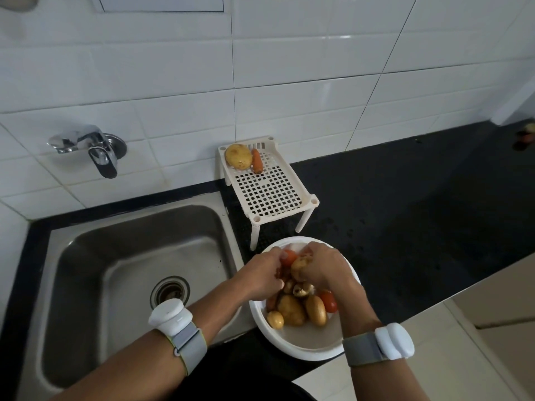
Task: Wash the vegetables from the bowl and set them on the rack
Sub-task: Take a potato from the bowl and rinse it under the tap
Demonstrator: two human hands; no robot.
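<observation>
Both hands are inside the white bowl [304, 347], which sits on the black counter [405, 227] at its near edge, just right of the steel sink [86, 256]. The bowl's near rim juts slightly past the counter edge.

The left hand [262, 274] curls its fingers round an orange carrot [288, 257] at the far side of the bowl. The right hand [322, 264] grips a small potato [299, 267] right beside it; the two hands nearly touch.

Below them lie more vegetables: several potatoes [291, 309], a red tomato [330, 301] on the right, and a darker lump [301, 290] that is hard to make out. The hands cover the far half of the bowl, so whatever lies there is hidden.

The white slotted rack [269, 192] stands on legs on the counter, just beyond the bowl and touching the tiled wall. A washed potato [238, 156] and a carrot [256, 161] lie side by side at its far end; the near two thirds of its deck is bare.

The sink basin is open, with a drain [170, 291] at its middle, and the tap [92, 149] is on the wall beyond it. To the right the counter is wide and wet with droplets. At the far right edge a small blurred object [524, 137] is cut off.

Each wrist bears a grey band with a white device [170, 316].
</observation>
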